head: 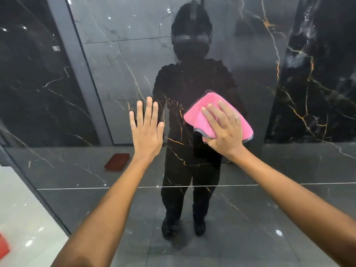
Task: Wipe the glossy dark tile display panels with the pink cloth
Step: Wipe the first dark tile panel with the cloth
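The right hand (224,130) presses the pink cloth (215,117) flat-fingered against the glossy dark panel (260,83), near mid-height. The cloth's long axis slants from upper left to lower right. The left hand (147,130) rests spread on the panel, with bare surface all around.

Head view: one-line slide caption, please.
Right hand presses pink cloth against glossy dark panel; left hand flat beside it.
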`<move>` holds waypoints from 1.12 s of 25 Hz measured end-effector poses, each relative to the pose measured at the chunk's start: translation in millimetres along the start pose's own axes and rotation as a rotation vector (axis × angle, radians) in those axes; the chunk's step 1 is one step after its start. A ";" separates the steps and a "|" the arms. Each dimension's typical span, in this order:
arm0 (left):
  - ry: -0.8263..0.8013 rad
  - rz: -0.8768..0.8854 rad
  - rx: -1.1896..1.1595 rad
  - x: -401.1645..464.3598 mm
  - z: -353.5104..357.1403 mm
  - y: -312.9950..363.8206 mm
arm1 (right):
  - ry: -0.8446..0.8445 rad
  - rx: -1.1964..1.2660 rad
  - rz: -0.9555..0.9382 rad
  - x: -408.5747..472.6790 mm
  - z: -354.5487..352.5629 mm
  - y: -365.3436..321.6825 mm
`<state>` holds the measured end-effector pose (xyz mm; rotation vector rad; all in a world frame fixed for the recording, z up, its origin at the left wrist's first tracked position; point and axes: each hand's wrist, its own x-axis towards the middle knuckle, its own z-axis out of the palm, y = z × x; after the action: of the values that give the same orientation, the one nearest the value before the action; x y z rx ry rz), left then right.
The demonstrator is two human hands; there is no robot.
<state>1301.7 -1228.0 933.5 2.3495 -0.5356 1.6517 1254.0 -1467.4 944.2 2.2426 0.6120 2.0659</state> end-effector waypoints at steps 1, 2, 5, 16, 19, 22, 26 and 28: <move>0.008 -0.071 -0.030 -7.8 -4.5 -7.1 | -0.043 0.013 -0.048 -20.6 6.2 -16.6; 0.029 -0.210 -0.053 -19.9 -8.1 -17.2 | -0.148 0.032 -0.168 -47.0 8.6 -34.0; 0.041 -0.614 -0.020 -59.4 -18.2 -70.4 | -0.408 0.055 -0.426 -79.4 6.4 -49.9; 0.041 -0.355 -0.065 -44.9 -12.7 -148.5 | -0.336 0.004 -0.434 -14.1 49.5 -113.3; 0.065 -0.334 -0.071 -47.8 -10.7 -148.3 | -0.441 0.039 -0.423 -37.2 20.9 -82.8; 0.067 -0.332 -0.063 -45.8 -11.7 -147.5 | -0.030 0.011 0.067 75.5 18.8 -49.8; 0.061 -0.313 -0.075 -47.0 -12.4 -150.0 | 0.112 0.058 0.092 163.2 67.7 -118.6; 0.060 -0.302 -0.099 -46.0 -11.8 -151.2 | -0.205 0.054 -0.273 97.1 81.1 -156.8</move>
<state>1340.4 -1078.3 898.8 2.1759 -0.2301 1.5144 1294.9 -1273.9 982.6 2.2130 0.9075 1.6888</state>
